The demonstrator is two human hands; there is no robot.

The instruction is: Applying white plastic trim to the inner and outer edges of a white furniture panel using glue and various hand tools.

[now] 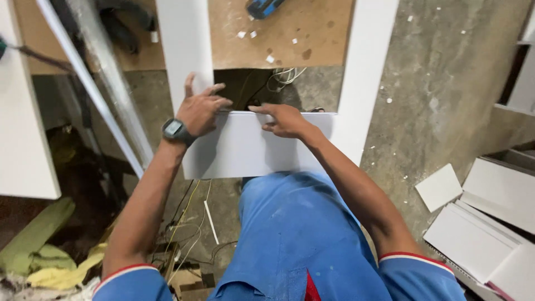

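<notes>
White panel: a flat white cross board (251, 147) is held level between two upright white boards, its top edge just under both hands
Left upright: a white board (186, 50) is met by the cross board's left end, and the joint is covered by the left hand
Right upright: a white board (362, 78) is met by the cross board's right end, the two touching
Left hand (202, 108): fingers are spread flat and pressed on the corner where cross board and left upright meet; nothing is gripped
Right hand (285, 120): fingers are extended, tips laid along the cross board's top edge; nothing is gripped
Progress: the cross board is judged already seated between the uprights; no fastener is seen at either joint, so fixing appears left
Surroundings: a blue tool (263, 6) lies on a brown sheet (278, 33) beyond, white offcuts (479, 223) are stacked on the concrete floor (446, 83)
</notes>
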